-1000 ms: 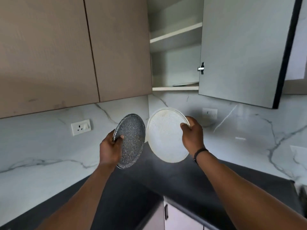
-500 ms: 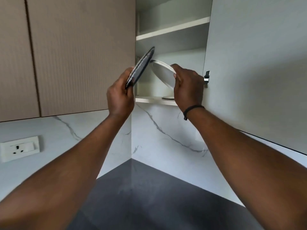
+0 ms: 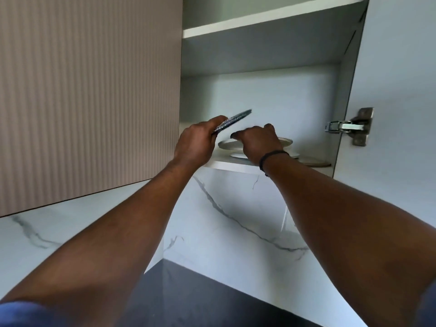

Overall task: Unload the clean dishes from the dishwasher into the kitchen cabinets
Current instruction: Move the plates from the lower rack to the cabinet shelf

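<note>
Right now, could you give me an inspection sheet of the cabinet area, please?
Surface: lower cabinet shelf, white, carrying stacked plates.
Job's things: white plate lying flat on the stack; speckled plate tilted, above the shelf.
Clutter: beige dish at the shelf's right end.
Grippers: left hand grips the speckled plate; right hand rests on the white plate, grip unclear.
Cables: nothing seen.
Surroundings: open cabinet door with hinge; ribbed closed door; marble backsplash; dark countertop.
</note>
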